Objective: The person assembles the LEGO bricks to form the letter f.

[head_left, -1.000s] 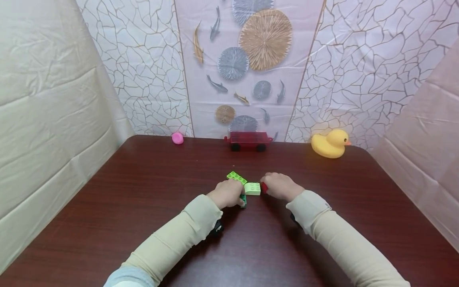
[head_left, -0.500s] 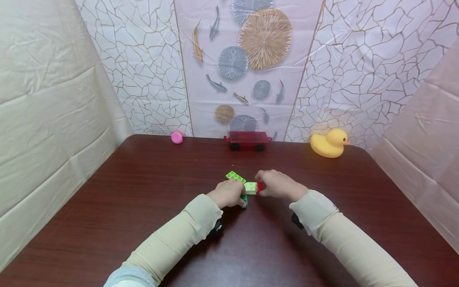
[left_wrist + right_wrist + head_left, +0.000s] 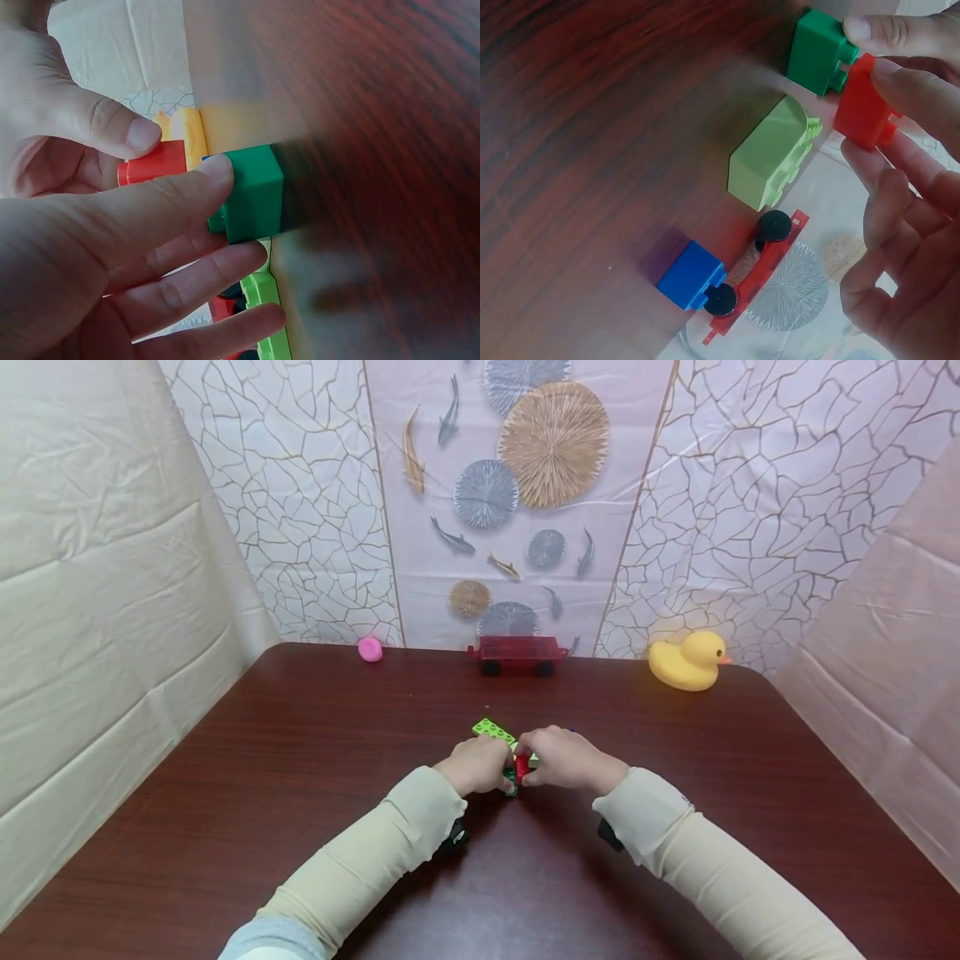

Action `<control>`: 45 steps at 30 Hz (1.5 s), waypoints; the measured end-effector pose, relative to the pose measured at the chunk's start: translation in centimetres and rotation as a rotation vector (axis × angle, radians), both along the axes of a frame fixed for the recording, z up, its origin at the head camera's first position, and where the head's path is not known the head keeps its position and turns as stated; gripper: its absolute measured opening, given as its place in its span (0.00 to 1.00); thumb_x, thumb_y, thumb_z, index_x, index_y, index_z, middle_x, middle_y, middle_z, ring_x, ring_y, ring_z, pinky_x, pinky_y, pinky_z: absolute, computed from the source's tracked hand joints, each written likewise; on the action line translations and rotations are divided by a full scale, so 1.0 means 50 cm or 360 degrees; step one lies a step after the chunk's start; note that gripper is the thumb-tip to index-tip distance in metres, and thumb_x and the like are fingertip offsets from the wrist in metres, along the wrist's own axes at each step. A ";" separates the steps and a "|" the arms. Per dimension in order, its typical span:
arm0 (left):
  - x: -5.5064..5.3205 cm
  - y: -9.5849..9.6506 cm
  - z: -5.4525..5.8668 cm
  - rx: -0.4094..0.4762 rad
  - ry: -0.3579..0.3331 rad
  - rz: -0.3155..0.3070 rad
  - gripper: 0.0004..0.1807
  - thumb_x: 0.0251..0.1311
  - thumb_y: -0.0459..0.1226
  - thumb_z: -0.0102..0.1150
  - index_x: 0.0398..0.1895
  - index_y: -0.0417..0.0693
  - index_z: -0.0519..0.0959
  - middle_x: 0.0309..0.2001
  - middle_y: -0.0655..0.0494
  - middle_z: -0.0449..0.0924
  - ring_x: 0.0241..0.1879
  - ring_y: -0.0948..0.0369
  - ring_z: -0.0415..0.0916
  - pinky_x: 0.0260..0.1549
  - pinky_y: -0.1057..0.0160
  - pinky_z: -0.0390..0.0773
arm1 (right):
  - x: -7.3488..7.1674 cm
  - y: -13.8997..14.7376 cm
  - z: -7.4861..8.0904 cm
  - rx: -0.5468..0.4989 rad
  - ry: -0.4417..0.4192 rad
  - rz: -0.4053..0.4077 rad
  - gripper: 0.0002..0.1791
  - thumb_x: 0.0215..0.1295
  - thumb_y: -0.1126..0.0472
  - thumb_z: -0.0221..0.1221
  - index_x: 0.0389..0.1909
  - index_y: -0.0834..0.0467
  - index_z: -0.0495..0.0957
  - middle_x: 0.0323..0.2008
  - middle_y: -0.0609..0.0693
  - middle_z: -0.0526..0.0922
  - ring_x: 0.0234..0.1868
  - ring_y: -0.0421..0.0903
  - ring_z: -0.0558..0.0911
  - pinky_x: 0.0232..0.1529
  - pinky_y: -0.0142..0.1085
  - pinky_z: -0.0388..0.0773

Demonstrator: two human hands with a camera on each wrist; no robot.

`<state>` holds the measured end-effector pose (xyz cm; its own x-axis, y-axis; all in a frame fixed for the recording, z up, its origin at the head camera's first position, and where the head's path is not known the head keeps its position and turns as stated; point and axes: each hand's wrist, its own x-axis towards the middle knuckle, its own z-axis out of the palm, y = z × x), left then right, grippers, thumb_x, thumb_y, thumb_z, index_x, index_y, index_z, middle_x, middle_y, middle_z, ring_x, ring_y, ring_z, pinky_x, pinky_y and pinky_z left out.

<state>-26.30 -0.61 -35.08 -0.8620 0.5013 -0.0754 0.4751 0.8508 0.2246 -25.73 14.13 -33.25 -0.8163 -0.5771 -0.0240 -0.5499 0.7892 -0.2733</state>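
My left hand [image 3: 477,765] pinches a dark green toy building brick [image 3: 257,191] low over the table, thumb on one side. Between the thumb and fingers of my right hand [image 3: 567,758] is a red brick [image 3: 859,105], held slightly above the green one and close beside its studs. Whether the two bricks touch is not certain. A pale green brick with a curved end [image 3: 769,154] lies just beyond, largely covered by the right hand in the head view. Behind my left hand a lime green studded piece [image 3: 492,730] shows partly.
In the right wrist view a blue brick [image 3: 691,276] stands on the table past the pale green one. Along the back edge are a pink object [image 3: 371,649], a red toy wagon with black wheels [image 3: 517,652] and a yellow duck [image 3: 687,662].
My right hand has moved left with the red brick, past the pale green brick, up to the green brick. The left hand stays where it was.
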 end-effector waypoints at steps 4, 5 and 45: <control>-0.001 0.000 -0.001 -0.0003 -0.0006 0.0010 0.09 0.40 0.45 0.67 0.17 0.56 0.76 0.19 0.64 0.71 0.25 0.64 0.68 0.21 0.59 0.68 | 0.001 -0.003 0.000 -0.0006 0.0033 -0.0011 0.15 0.44 0.57 0.67 0.33 0.57 0.76 0.26 0.46 0.77 0.22 0.39 0.70 0.25 0.32 0.68; -0.001 0.000 -0.002 -0.0006 -0.0009 0.0012 0.09 0.40 0.45 0.67 0.17 0.56 0.76 0.19 0.64 0.71 0.25 0.64 0.68 0.22 0.59 0.68 | 0.001 -0.003 0.001 -0.0005 0.0041 -0.0010 0.15 0.44 0.56 0.67 0.32 0.57 0.76 0.26 0.47 0.77 0.22 0.39 0.70 0.25 0.32 0.68; -0.007 -0.016 0.011 0.0109 -0.0150 0.0010 0.13 0.36 0.44 0.70 0.13 0.54 0.73 0.15 0.62 0.71 0.19 0.64 0.66 0.21 0.63 0.66 | 0.004 -0.028 -0.007 -0.0038 0.0026 0.0050 0.11 0.43 0.59 0.68 0.26 0.57 0.77 0.22 0.45 0.75 0.21 0.39 0.70 0.24 0.30 0.68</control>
